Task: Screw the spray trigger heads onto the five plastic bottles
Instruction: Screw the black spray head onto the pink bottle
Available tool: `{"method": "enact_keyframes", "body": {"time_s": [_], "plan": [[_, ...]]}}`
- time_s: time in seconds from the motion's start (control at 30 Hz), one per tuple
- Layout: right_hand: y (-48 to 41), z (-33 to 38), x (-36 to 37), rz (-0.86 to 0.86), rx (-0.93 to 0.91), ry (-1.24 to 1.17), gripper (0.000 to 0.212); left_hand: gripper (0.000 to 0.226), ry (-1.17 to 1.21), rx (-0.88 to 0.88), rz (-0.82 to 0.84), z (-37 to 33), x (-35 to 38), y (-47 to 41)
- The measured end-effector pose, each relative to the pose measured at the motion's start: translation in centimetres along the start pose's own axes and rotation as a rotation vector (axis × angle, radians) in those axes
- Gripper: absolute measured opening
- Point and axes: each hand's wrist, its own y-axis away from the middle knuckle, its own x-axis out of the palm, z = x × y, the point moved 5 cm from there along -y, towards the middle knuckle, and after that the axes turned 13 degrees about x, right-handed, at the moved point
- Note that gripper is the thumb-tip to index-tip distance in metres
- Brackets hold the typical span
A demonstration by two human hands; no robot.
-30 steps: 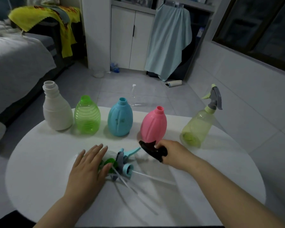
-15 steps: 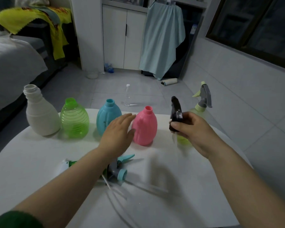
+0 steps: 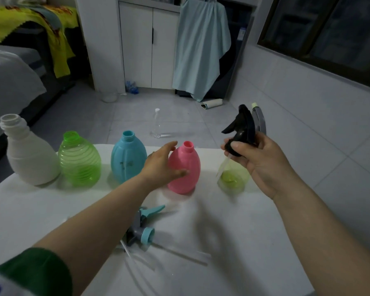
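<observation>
Along the far side of the white round table [image 3: 233,242] stand a white bottle [image 3: 30,159], a green bottle [image 3: 79,161], a blue bottle [image 3: 126,159] and a pink bottle [image 3: 187,169], all with bare necks. A yellow-green bottle [image 3: 233,178] stands at the right, its grey trigger head [image 3: 259,120] mostly hidden behind my right hand. My right hand [image 3: 259,161] grips a black trigger head [image 3: 241,129] in the air, right of the pink bottle's neck. My left hand [image 3: 162,165] rests against the pink bottle's left side, fingers spread.
A blue-and-grey trigger head [image 3: 144,227] and other heads with clear dip tubes lie on the table under my left forearm. Beyond the table a clear bottle [image 3: 157,123] stands on the tiled floor. A bed is at the left, a cabinet behind.
My right hand lifted the black trigger head from the table up beside the pink bottle. My left hand left the pile of heads and reached the pink bottle's side.
</observation>
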Motion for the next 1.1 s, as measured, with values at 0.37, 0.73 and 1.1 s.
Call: {"method": "enact_keyframes", "body": {"time_s": [0.37, 0.73, 1.1], "plan": [[0.9, 3.4, -1.5, -0.067, -0.157, -0.063, 0.012, 0.059, 0.171, 0.082, 0.119, -1.2, 1.6, 0.2], [0.6, 5.1, 2.8, 0.081, -0.244, -0.142, 0.016, 0.063, 0.234, 0.103, 0.112, -0.9, 0.9, 3.9], [-1.2, 2.0, 4.0, 0.107, -0.153, 0.111, 0.024, 0.064, 0.271, 0.092, 0.076, -0.4, 1.0, 3.9]]}}
